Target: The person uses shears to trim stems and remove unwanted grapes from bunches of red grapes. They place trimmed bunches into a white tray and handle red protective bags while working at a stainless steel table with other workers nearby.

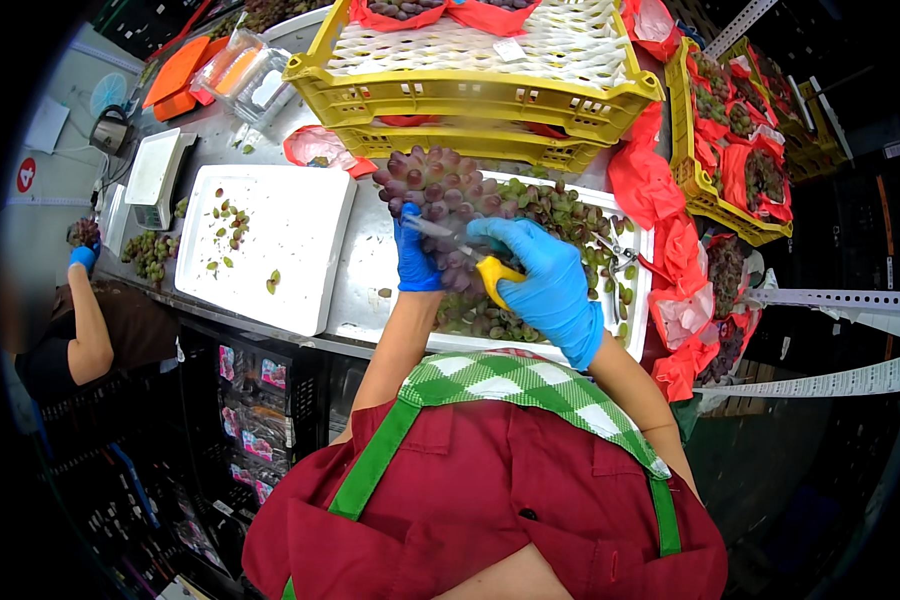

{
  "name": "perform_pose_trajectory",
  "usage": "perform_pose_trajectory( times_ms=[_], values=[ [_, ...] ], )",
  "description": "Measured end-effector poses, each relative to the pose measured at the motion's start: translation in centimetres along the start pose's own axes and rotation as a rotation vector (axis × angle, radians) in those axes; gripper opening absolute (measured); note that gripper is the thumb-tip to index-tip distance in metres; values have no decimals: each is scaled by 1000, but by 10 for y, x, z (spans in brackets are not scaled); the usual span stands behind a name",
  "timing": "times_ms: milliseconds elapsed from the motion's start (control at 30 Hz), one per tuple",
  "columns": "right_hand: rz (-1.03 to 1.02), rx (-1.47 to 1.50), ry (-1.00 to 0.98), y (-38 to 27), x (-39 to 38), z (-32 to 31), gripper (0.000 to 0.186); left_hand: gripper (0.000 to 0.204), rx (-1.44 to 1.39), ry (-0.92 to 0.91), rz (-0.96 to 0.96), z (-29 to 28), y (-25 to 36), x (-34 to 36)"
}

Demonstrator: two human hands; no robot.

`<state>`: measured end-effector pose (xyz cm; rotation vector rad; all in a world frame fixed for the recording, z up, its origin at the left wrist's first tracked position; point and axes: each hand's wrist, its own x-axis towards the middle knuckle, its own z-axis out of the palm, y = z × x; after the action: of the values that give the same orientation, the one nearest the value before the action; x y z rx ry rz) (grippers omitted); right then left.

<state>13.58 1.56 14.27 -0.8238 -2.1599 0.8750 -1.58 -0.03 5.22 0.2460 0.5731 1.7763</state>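
A large bunch of reddish-purple grapes (435, 185) is held up in my blue-gloved left hand (413, 250), whose fingers are wrapped at its left side and partly hidden. My blue-gloved right hand (537, 280) is closed on scissors with yellow handles (495, 280), their blades reaching into the bunch. Beneath both hands, a white tray (642, 260) holds loose greenish grapes and trimmings (560, 210). Red-handled snips (642, 262) lie at the tray's right side.
A white tray (290, 250), scale (158, 170) and loose bunches (150, 255) are at left, where a co-worker's gloved hand (83, 257) holds grapes. Stacked yellow crates (470, 95) stand behind; another yellow crate (695, 190) and red-wrapped bunches (685, 310) are at right. Black crates (250, 430) sit below.
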Motion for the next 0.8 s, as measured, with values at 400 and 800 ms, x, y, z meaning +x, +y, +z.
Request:
perform_pose_trajectory(
  times_ms=[400,800],
  values=[
    [-100,-265,-47,-24,5,-65,45,28,-831,-212,-131,-11,22,4],
    [-386,-1152,-330,-41,15,-67,39,29,-606,-344,-160,4,33,-9]
  ],
)
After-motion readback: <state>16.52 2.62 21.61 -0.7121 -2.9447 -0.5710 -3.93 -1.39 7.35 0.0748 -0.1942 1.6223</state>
